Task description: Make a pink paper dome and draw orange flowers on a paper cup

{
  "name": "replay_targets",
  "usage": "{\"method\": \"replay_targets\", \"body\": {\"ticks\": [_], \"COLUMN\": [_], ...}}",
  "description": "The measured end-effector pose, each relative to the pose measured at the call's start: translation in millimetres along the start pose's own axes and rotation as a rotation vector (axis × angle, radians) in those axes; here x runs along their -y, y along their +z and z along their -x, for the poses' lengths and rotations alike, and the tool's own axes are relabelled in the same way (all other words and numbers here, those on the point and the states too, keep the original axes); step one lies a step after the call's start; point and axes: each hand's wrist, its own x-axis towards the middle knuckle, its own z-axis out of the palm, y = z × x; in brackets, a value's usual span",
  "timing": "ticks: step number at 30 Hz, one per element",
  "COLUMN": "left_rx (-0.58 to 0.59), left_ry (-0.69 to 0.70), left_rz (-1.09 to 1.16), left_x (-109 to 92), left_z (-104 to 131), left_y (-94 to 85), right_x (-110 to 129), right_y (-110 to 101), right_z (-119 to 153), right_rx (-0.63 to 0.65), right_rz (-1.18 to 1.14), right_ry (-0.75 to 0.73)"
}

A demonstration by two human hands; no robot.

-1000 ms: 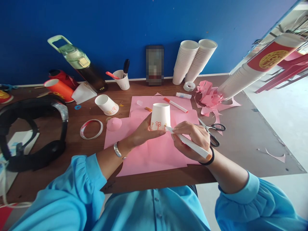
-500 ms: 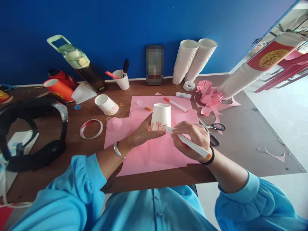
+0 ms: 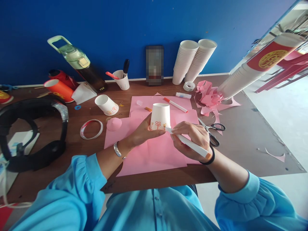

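Note:
My left hand (image 3: pixel 143 131) is closed around a white paper cup (image 3: pixel 160 113), thumb along its lower edge. Red and yellow-orange flowers are drawn near that edge. In my right hand (image 3: pixel 194 138) is a white marker (image 3: pixel 192 145) with an orange end, its tip touching the cup beside a yellow-orange flower. Pink paper sheets (image 3: pixel 149 157) lie beneath both hands. A small orange cap (image 3: pixel 148 109) and a red-capped marker (image 3: pixel 176 105) rest on the paper behind the cup. To the left, another decorated paper cup (image 3: pixel 106 104) stands near a pink paper cone (image 3: pixel 114 124).
Scissors (image 3: pixel 213 127) lie right of my right hand, near pink paper scraps (image 3: pixel 209 93). Stacked cups (image 3: pixel 185 61), a phone (image 3: pixel 154 65), a pen cup (image 3: pixel 122 81) and a bottle (image 3: pixel 81 65) line the back wall. A headset-like band (image 3: pixel 33 134) and tape roll (image 3: pixel 91 129) are leftward.
The yellow-orange flower by the marker tip has more colour on it. The cup has shifted very slightly left; both hands keep their grips.

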Motion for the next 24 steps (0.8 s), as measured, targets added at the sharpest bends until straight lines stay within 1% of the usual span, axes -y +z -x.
{"method": "replay_targets", "body": {"ticks": [12,16,18,20,22,24], "left_rx": [-0.004,0.006,0.001,-0.003,0.02,0.063], "left_ry": [0.015,0.003,0.013,0.036,0.06,0.078], "left_rz": [-0.004,0.022,0.068,0.132,0.189,0.231], "left_x": [-4.6,-2.0,2.3,6.9,9.6,9.5], "left_z": [0.6,1.6,1.3,0.4,-0.6,-1.1], "left_y": [2.2,0.8,-1.0,-2.9,-4.1,-4.0], "right_x": [0.1,-2.8,-5.7,-9.2,-12.9,-16.5], "right_y": [0.0,-2.0,-2.8,-2.7,-1.8,-0.2], "right_z": [-0.4,4.9,8.9,11.4,11.1,8.7], "right_rx": [0.006,-0.033,-0.099,-0.147,-0.115,-0.04], "right_rz": [-0.002,-0.1,-0.156,-0.178,-0.202,-0.223], "right_ry": [-0.006,0.004,0.036,0.102,0.181,0.233]}}
